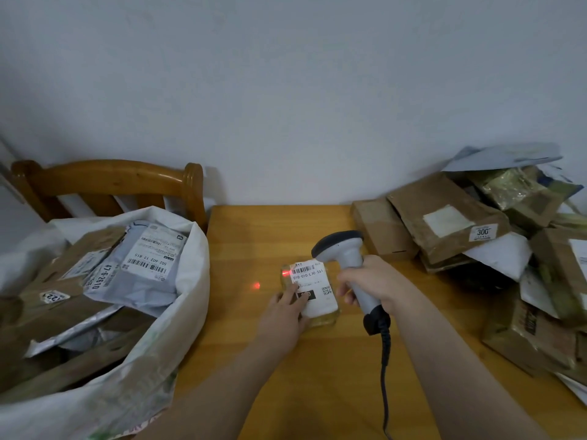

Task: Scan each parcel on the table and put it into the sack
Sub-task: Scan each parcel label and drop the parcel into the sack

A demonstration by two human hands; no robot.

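A small parcel with a white barcode label lies on the wooden table. My left hand rests on its near left corner, fingers straight on the label. My right hand grips the handle of a grey barcode scanner, whose head points down at the parcel. Red scanner light falls on the label's left edge and on the table beside it. The white sack stands open at the left, holding several parcels, a grey mailer bag on top.
A heap of brown cardboard parcels and mailers fills the table's right side. A wooden chair stands behind the sack against the wall. The scanner's black cable runs toward the table's near edge.
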